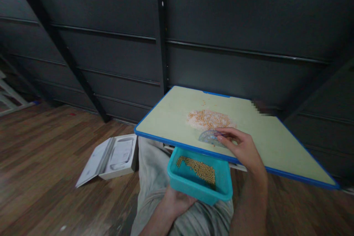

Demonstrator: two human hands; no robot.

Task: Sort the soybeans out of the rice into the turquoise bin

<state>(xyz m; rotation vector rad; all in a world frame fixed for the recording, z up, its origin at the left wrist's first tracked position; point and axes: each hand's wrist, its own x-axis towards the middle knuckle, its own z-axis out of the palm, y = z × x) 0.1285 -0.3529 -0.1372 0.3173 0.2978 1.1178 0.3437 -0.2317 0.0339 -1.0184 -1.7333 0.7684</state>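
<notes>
My right hand (240,145) pinches a clear plastic protractor (208,136) by its right end, low over a yellow-green board (168,118) with a blue rim. Just beyond the protractor lies a spread pile of white grains mixed with soybeans (210,118), and a few loose beans are scattered farther back. Below the board's near edge, my left hand (177,201) supports a turquoise plastic tub (188,188) from underneath, its fingers mostly hidden by it. Inside the tub is a layer of soybeans (199,168).
An opened white box (118,172) with packing inside sits on the wooden floor (49,147) to the left. Dark panels (110,44) rise behind the board. A white metal frame (12,94) stands at the far left. My legs (151,166) are under the board.
</notes>
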